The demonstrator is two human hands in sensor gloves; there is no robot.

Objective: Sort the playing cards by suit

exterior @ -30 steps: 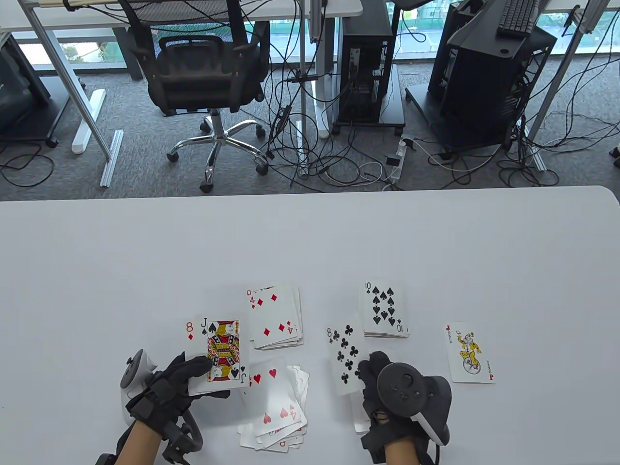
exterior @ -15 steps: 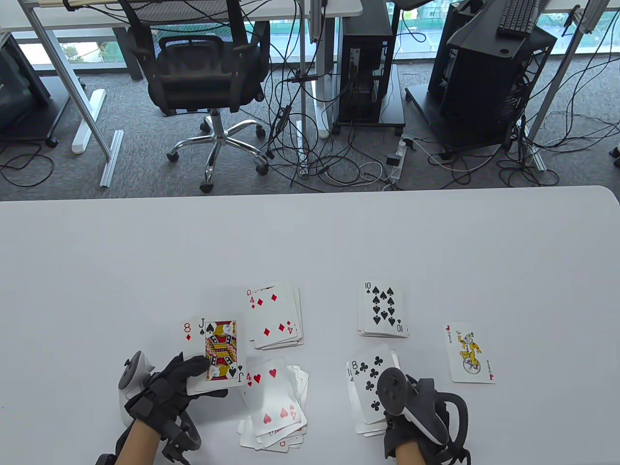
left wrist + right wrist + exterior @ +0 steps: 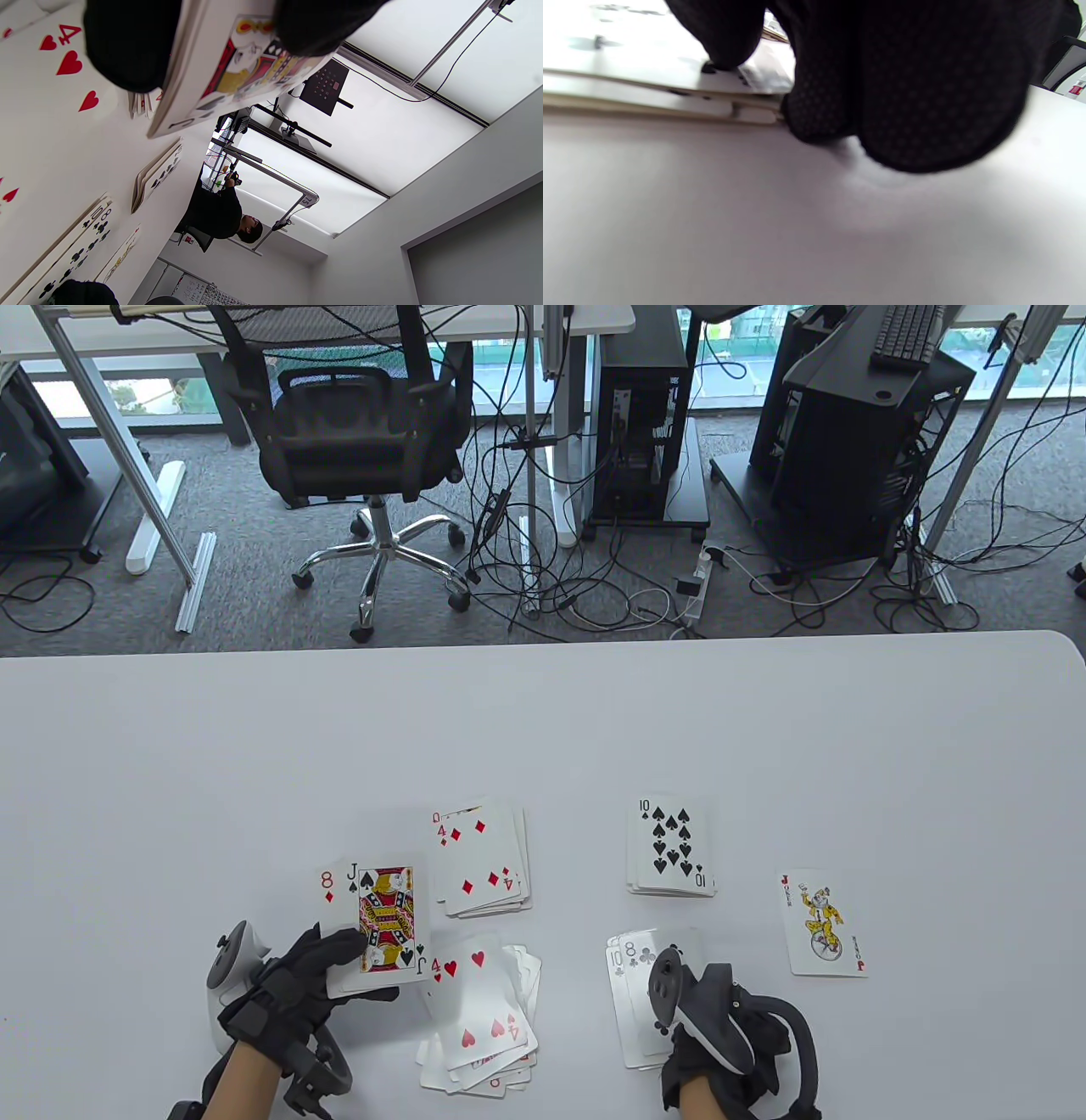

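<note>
Sorting well underway: diamonds pile (image 3: 482, 861), hearts pile (image 3: 484, 1016), spades pile (image 3: 672, 848), clubs pile (image 3: 643, 997), joker (image 3: 821, 922) apart. Left hand (image 3: 310, 984) pinches unsorted stack, jack of spades (image 3: 389, 918) on top. Right hand (image 3: 721, 1044) presses clubs pile; finger pose unclear.

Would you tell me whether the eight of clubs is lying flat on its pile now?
Flat: the eight of clubs lies on the club pile, the right hand resting on its near end.
</note>
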